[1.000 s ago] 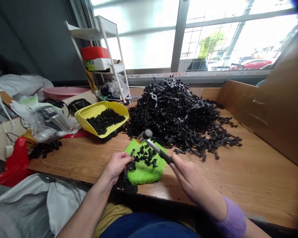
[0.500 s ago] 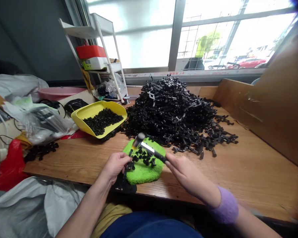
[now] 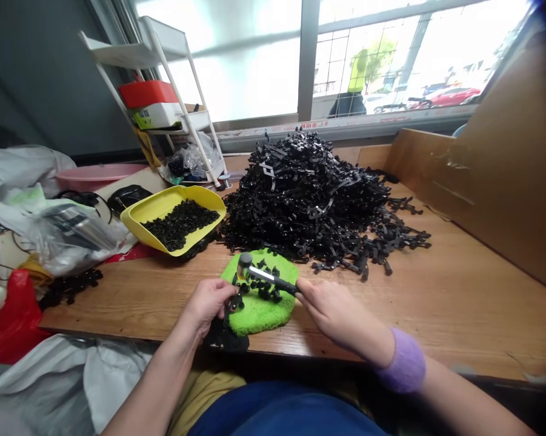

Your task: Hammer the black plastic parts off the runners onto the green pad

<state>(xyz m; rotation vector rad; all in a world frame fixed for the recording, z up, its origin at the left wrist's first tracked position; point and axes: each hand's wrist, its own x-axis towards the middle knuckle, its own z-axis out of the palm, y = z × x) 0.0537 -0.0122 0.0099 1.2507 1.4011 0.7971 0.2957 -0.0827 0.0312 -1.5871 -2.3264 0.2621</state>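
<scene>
Head view: the right hand (image 3: pixel 336 315) is closed around the handle of a small hammer (image 3: pixel 266 277), its head held just above a black plastic part (image 3: pixel 235 303). The curled left hand (image 3: pixel 204 306) grips that part at six o'clock, over a green cloth (image 3: pixel 261 318), apparently laid there as padding on the table (image 3: pixel 436 303). One yellow scoop (image 3: pixel 134 221) of black pieces (image 3: pixel 177 227) sits at eleven o'clock. One heap of black plastic strips (image 3: pixel 309 194) rises at twelve, too many to count.

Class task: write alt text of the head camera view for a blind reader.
A person's right hand holds a black-handled hammer with a round grey head above a green terry pad, while the left hand grips black plastic pieces. Behind rises a heap of black plastic parts.
</scene>
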